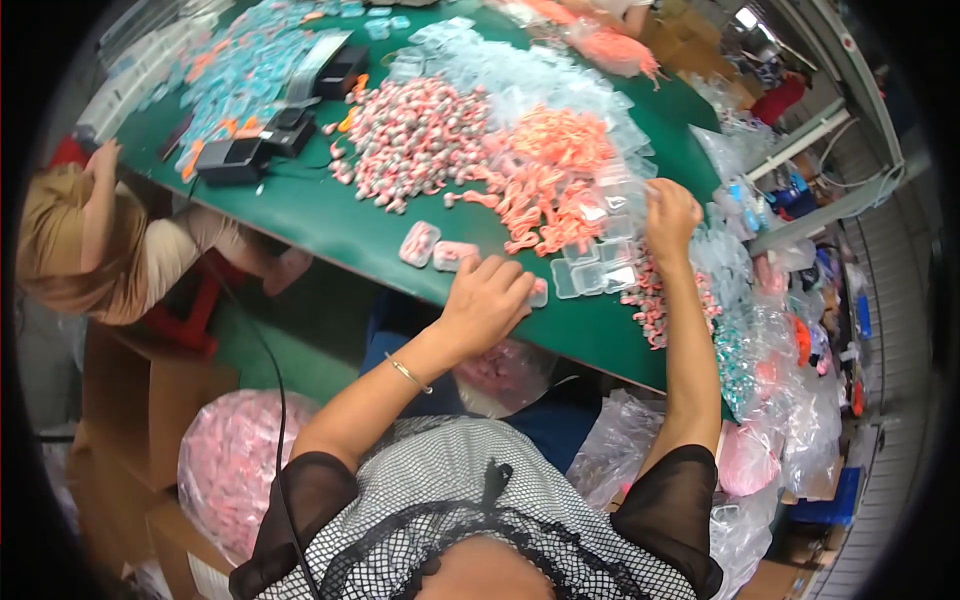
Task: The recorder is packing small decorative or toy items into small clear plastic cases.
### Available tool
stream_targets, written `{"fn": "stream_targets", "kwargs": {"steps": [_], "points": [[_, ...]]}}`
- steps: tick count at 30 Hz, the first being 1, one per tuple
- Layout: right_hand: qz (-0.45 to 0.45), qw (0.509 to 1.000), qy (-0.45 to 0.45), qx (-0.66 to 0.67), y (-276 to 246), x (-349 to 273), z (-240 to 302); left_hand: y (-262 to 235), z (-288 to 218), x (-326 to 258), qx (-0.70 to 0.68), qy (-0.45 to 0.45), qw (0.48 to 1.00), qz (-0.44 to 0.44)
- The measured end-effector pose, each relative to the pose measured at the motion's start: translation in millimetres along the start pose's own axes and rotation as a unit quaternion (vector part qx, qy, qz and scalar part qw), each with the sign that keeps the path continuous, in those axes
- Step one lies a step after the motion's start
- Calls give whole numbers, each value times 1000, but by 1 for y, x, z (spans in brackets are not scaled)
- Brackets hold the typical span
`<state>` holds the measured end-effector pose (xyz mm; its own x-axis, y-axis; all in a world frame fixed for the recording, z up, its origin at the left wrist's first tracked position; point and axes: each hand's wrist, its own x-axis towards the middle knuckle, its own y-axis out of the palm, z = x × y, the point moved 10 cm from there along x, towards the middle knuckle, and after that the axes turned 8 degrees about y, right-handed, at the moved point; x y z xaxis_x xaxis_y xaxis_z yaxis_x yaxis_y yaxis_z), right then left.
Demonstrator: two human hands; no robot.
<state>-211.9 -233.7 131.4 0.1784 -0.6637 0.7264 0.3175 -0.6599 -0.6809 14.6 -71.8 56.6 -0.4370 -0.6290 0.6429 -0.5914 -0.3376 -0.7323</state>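
My left hand rests palm down at the near edge of the green table, its fingers covering a small clear plastic case. Two more filled clear cases lie just left of it. My right hand reaches farther out into a pile of clear cases and orange cords; its fingers are curled, and what they hold is hidden. A big heap of pink and grey earbuds lies beyond both hands.
A seated person leans on the table's left end beside black devices and teal packets. A bag of pink items stands by cardboard boxes on the floor at left. Plastic bags of stock crowd the right.
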Motion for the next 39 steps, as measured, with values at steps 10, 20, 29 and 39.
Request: {"fn": "stream_targets", "kwargs": {"steps": [10, 20, 29, 39], "points": [[45, 976, 28, 209, -70, -96, 98, -68, 48, -24, 47, -54, 994, -83], [-13, 971, 81, 225, -62, -134, 89, -37, 68, -30, 85, -44, 995, 20], [-31, 975, 69, 207, -60, -146, 88, -66, 94, -51, 82, -194, 977, -21], [-40, 972, 96, 211, -57, -151, 80, -62, 61, -59, -184, -197, 959, -87]]}}
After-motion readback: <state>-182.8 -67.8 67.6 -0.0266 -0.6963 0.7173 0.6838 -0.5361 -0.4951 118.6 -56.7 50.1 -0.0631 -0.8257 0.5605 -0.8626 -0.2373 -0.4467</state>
